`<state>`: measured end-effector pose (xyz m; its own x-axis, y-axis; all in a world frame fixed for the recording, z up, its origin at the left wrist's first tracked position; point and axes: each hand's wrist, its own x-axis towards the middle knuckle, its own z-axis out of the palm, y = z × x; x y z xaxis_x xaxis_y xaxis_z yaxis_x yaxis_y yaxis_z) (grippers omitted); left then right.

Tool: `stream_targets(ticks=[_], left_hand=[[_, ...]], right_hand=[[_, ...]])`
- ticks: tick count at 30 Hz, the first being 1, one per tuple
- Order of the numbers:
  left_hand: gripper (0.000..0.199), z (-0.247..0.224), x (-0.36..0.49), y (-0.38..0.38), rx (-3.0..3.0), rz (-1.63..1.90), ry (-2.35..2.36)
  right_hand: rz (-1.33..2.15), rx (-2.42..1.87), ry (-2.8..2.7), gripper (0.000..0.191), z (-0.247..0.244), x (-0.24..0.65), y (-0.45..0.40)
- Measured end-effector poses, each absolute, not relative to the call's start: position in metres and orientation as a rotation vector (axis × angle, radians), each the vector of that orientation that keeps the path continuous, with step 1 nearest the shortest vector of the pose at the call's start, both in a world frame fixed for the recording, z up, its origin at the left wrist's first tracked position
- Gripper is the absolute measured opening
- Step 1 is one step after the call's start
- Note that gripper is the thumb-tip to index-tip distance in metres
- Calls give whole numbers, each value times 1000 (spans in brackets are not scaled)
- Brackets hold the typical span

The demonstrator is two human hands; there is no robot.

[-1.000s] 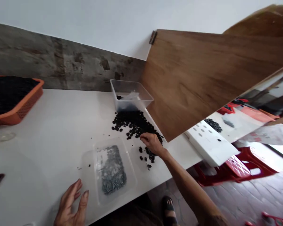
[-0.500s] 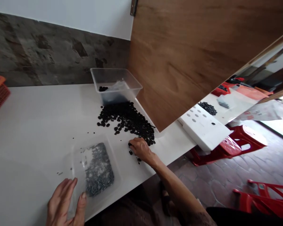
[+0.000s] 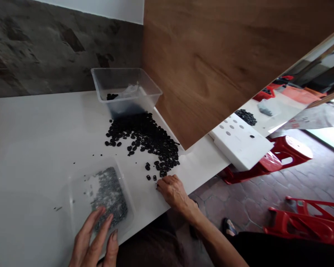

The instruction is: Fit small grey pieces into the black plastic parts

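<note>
My left hand (image 3: 96, 239) is open, fingers spread over the near corner of a shallow clear plastic tray (image 3: 132, 207). Inside the tray lie many small grey metal pieces (image 3: 111, 196), like pins or screws; their exact kind is too small to tell. My right hand (image 3: 174, 191) is near the table's front edge with its fingers curled together. A dark bit shows at its fingertips, seemingly a small black piece. Just beyond it spreads a pile of small black oval pieces (image 3: 153, 137), with a few loose ones beside the fingers.
A clear plastic bin (image 3: 128, 100) with black pieces and a bag stands behind the pile. A wooden panel (image 3: 211, 66) slants over the right side. Beyond it are a white box with holes (image 3: 242, 142), red stools (image 3: 292, 152) and another black pile (image 3: 246, 116).
My right hand has moved toward the table's front edge, away from the pile. Loose black pieces now lie beyond it. My left hand has shifted right over the tray. The view has shifted.
</note>
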<state>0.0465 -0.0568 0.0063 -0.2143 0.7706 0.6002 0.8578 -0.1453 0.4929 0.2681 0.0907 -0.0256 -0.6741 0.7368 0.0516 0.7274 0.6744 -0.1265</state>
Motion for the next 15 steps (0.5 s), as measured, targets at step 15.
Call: stream_targets(ticks=[15], left_hand=[[34, 18, 29, -3, -2416, 444, -2452]], right_hand=[[115, -1155, -2689, 19, -36, 262, 87]])
